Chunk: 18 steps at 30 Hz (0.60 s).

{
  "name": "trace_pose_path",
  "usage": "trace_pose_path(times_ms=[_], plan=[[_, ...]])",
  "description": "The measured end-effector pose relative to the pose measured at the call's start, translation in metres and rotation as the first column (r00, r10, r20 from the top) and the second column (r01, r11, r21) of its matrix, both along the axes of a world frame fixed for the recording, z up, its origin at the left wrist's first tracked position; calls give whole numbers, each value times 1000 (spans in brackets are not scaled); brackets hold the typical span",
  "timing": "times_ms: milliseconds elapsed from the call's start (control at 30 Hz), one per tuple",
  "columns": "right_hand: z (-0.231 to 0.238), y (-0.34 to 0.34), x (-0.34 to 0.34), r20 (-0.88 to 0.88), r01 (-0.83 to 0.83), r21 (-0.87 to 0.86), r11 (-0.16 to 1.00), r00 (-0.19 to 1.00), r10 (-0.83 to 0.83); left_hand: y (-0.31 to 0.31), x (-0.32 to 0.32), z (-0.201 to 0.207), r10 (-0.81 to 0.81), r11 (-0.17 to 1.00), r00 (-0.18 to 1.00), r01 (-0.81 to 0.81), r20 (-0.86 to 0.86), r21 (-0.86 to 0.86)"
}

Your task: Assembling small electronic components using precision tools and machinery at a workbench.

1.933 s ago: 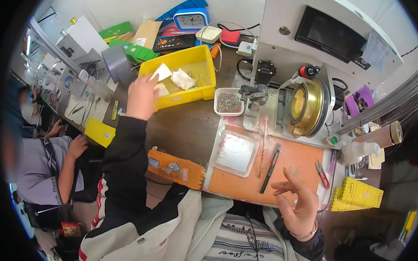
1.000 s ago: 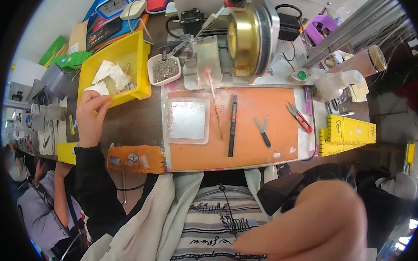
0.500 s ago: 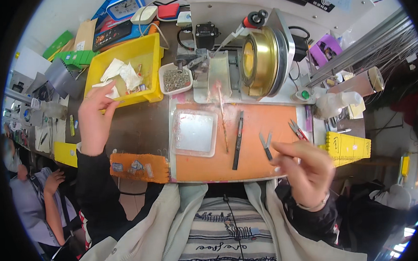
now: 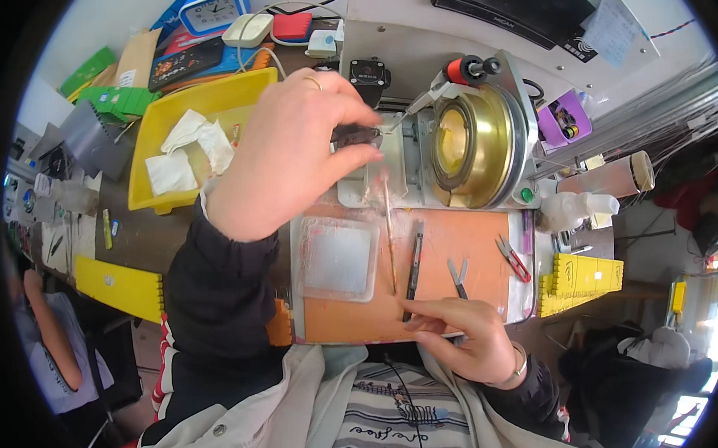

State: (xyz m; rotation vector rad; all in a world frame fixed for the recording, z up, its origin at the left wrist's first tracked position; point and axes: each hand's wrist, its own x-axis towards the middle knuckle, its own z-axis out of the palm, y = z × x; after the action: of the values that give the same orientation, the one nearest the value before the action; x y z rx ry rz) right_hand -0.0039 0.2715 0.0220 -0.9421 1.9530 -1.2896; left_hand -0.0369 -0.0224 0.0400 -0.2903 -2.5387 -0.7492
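Note:
My left hand (image 4: 292,151) reaches over the bench machine, thumb and fingers closed round a dark fitting (image 4: 357,136) on it. Low over the orange mat (image 4: 476,243), my right hand (image 4: 472,343) has its fingertips pressed together; anything between them is too small to make out. Those fingertips are by the lower ends of a slim dark tool (image 4: 416,261) and a thin stick (image 4: 390,243). A shallow clear tray (image 4: 336,261) lies left of the stick. Small scissors (image 4: 457,277) and red-handled snips (image 4: 513,259) lie to the right.
The machine's brass-coloured wheel (image 4: 456,144) stands behind the mat. A yellow bin (image 4: 148,137) with white tissues is at the left, partly behind my left arm. Yellow corrugated pieces (image 4: 120,286) lie at the left edge; plastic bottles (image 4: 579,209) stand at the right.
My left hand has moved from beside the yellow bin right and forward to the machine's dark fitting, covering the tub of small metal parts. My right hand has moved left and nearer me.

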Motion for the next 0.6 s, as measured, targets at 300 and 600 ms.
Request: trace_pose_path(times_ms=[300, 600], plan=[[-15, 1, -10, -6, 245, 151, 958, 969, -247, -1, -4, 1, -37, 999, 999, 37, -39, 2], [-19, -28, -22, 117, 82, -47, 996, 990, -76, 11, -8, 7, 32, 999, 999, -33, -44, -14]])
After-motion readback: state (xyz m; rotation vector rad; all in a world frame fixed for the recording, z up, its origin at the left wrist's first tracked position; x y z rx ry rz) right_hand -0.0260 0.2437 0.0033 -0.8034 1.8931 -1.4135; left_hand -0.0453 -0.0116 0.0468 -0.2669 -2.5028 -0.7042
